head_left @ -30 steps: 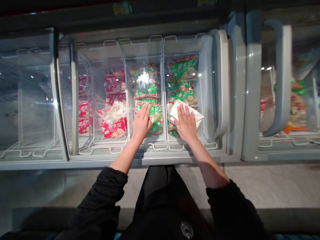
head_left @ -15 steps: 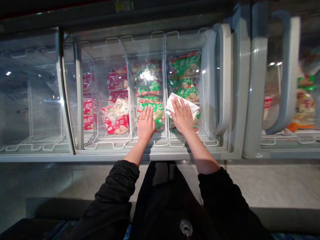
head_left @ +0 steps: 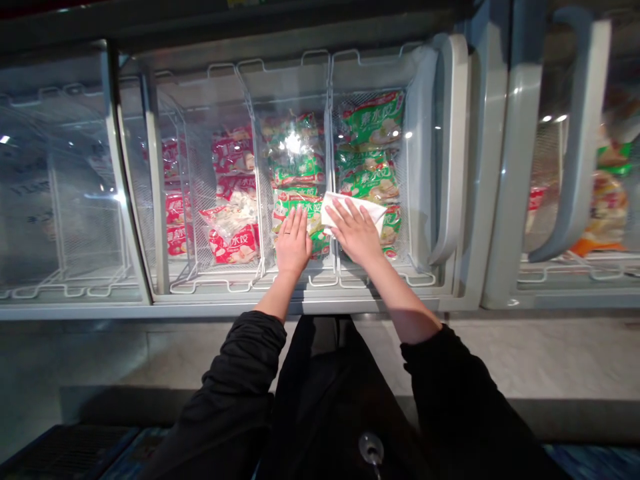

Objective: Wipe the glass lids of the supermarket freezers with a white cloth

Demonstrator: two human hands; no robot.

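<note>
From where I stand, the person leans over a chest freezer [head_left: 200, 311], both hands out in front, above its sliding glass lid [head_left: 287, 90]. The right hand [head_left: 357, 235] lies spread with its palm down on a folded white cloth [head_left: 379, 213], fingers stretched out and slightly apart, pressing on it and not clutching it. The cloth is flat against the glass, over the front part of the right-hand wire basket [head_left: 330, 100], one corner poking out past the fingers. The left hand [head_left: 293, 245] is just beside it, also flat, fingers extended and close together, with nothing in its grasp; a thin ring [head_left: 287, 233] shows on one finger. Beneath the glass, green dumpling bags [head_left: 374, 120] fill two sections, and red dumpling bags [head_left: 234, 244] lie further left. A curved pale handle [head_left: 454, 147] stands at the lid's right side, well apart from the cloth. Black sleeves [head_left: 245, 353] are pushed up to around the elbows, and overhead lights glint on the glass.
</note>
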